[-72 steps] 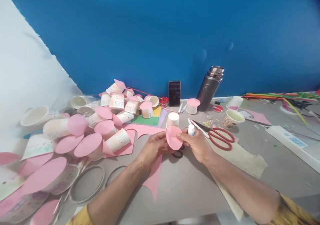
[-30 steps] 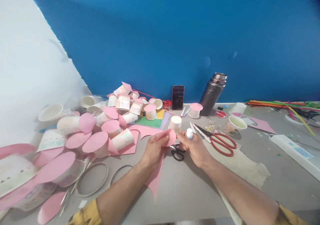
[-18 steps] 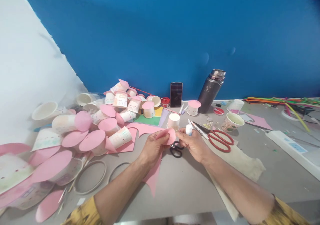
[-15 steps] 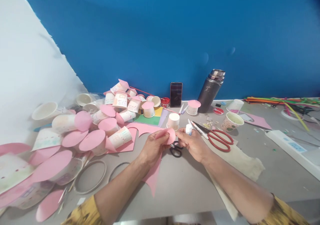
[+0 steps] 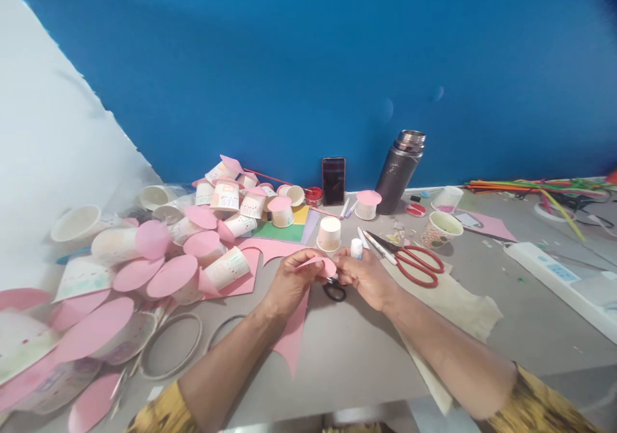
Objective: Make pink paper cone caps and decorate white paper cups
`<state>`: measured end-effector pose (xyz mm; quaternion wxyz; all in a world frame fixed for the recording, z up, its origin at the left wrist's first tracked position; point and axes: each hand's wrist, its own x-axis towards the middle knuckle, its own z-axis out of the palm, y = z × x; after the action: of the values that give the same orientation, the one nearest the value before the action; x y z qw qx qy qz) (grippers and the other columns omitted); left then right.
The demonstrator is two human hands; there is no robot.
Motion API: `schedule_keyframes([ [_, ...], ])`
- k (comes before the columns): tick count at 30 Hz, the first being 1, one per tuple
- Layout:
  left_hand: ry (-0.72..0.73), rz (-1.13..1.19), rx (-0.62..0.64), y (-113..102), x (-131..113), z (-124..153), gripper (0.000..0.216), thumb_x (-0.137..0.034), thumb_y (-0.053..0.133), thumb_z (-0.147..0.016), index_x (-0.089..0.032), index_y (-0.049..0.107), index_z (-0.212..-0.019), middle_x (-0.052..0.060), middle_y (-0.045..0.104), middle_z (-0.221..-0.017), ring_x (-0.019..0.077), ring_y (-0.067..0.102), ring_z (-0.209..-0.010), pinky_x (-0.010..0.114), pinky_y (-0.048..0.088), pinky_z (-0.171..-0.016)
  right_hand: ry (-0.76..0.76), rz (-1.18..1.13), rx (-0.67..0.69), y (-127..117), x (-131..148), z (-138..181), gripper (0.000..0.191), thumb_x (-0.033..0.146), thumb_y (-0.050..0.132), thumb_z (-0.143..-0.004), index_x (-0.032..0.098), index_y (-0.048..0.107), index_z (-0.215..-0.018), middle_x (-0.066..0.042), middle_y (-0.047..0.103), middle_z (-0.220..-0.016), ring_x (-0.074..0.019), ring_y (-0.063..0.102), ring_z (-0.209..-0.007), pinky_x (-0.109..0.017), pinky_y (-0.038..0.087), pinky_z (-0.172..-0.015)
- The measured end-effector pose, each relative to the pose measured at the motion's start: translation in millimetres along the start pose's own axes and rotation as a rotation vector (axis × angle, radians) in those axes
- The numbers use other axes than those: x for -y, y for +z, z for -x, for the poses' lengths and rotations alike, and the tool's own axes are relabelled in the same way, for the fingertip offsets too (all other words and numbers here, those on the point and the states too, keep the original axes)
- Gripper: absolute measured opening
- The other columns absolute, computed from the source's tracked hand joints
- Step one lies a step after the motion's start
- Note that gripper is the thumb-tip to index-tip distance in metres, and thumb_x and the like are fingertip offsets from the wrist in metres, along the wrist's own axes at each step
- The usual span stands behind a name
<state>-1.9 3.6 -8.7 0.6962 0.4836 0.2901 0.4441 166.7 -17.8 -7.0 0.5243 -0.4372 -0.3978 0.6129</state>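
My left hand [image 5: 289, 285] pinches a small pink paper circle [image 5: 315, 266], tilted so that it shows almost edge-on. The fingers of my right hand [image 5: 369, 279] are closed at the circle's right edge. A white cap [image 5: 356, 248] shows just behind my right hand; whether it stands on the table or is held, I cannot tell. Beyond the circle a white paper cup [image 5: 329, 234] stands upside down. Small black-handled scissors [image 5: 334, 290] lie under my hands, partly hidden. Red-handled scissors [image 5: 421, 266] lie to the right, beside white pens [image 5: 383, 250].
At left is a heap of paper cups with pink discs [image 5: 172, 275]. Pink paper offcuts [image 5: 292, 340] lie below my left hand. A dark flask [image 5: 400, 173] and a phone [image 5: 333, 181] stand by the blue wall. A power strip [image 5: 559, 279] lies at right, near a patterned cup [image 5: 441, 230].
The pink circle has tipped from facing me to nearly edge-on between my hands. The view has shifted slightly, so everything sits a little further left.
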Motion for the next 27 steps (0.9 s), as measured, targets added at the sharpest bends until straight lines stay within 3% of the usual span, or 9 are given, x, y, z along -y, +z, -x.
schedule_keyframes([
  [3, 0.01, -0.009, 0.056, -1.8, -1.6, -0.7, 0.031, -0.044, 0.083, -0.078, -0.015, 0.072, -0.072, 0.003, 0.063, -0.077, 0.0156, 0.059, -0.073, 0.029, 0.045, -0.069, 0.001, 0.072, 0.018, 3.4, 2.0, 2.7, 0.025, 0.034, 0.074, -0.07, 0.018, 0.059, -0.061, 0.007, 0.042, -0.049, -0.0088, 0.035, -0.05, -0.027, 0.024, -0.053],
  [8, -0.019, 0.025, 0.084, -4.7, -1.3, -1.4, 0.03, -0.041, 0.082, -0.08, -0.015, 0.072, -0.071, 0.003, 0.061, -0.076, 0.0139, 0.055, -0.072, 0.027, 0.043, -0.068, -0.063, 0.304, -0.089, 8.2, 11.9, 9.6, 0.021, 0.034, 0.075, -0.069, 0.019, 0.059, -0.065, 0.006, 0.05, -0.054, -0.0107, 0.042, -0.054, -0.026, 0.029, -0.053],
  [14, -0.015, 0.049, 0.094, -7.6, 2.1, -1.7, 0.025, -0.039, 0.081, -0.082, -0.015, 0.073, -0.076, 0.003, 0.06, -0.077, 0.0147, 0.053, -0.073, 0.028, 0.041, -0.069, -0.195, 0.593, -0.065, 7.4, 13.8, 15.3, 0.015, 0.034, 0.066, -0.076, 0.021, 0.059, -0.08, 0.003, 0.063, -0.074, -0.016, 0.055, -0.069, -0.026, 0.04, -0.063],
  [19, -0.024, 0.006, 0.058, -7.5, -1.2, -1.7, 0.029, -0.041, 0.081, -0.08, -0.015, 0.072, -0.071, 0.004, 0.059, -0.076, 0.0163, 0.052, -0.074, 0.03, 0.042, -0.071, -0.183, 0.908, -0.134, 6.8, 12.1, 20.7, 0.019, 0.032, 0.062, -0.083, 0.023, 0.06, -0.1, -0.002, 0.07, -0.085, -0.0193, 0.06, -0.072, -0.029, 0.04, -0.067],
  [24, -0.022, 0.01, 0.0, -7.1, -5.7, -1.9, 0.028, -0.038, 0.083, -0.078, -0.016, 0.07, -0.068, 0.003, 0.058, -0.077, 0.0167, 0.053, -0.077, 0.03, 0.045, -0.073, -0.335, 0.84, -0.13, -0.6, 16.2, 25.6, 0.031, 0.051, 0.047, -0.098, 0.024, 0.061, -0.103, -0.003, 0.068, -0.084, -0.0199, 0.061, -0.073, -0.03, 0.04, -0.066],
  [27, -0.015, 0.025, -0.007, -7.2, -5.5, -2.3, 0.027, -0.037, 0.082, -0.079, -0.016, 0.07, -0.067, 0.003, 0.059, -0.077, 0.0153, 0.053, -0.077, 0.028, 0.044, -0.072, -0.411, 0.769, -0.062, -3.3, 18.1, 28.0, 0.038, 0.052, 0.039, -0.103, 0.023, 0.062, -0.098, -0.003, 0.067, -0.085, -0.0193, 0.06, -0.077, -0.029, 0.04, -0.069],
])
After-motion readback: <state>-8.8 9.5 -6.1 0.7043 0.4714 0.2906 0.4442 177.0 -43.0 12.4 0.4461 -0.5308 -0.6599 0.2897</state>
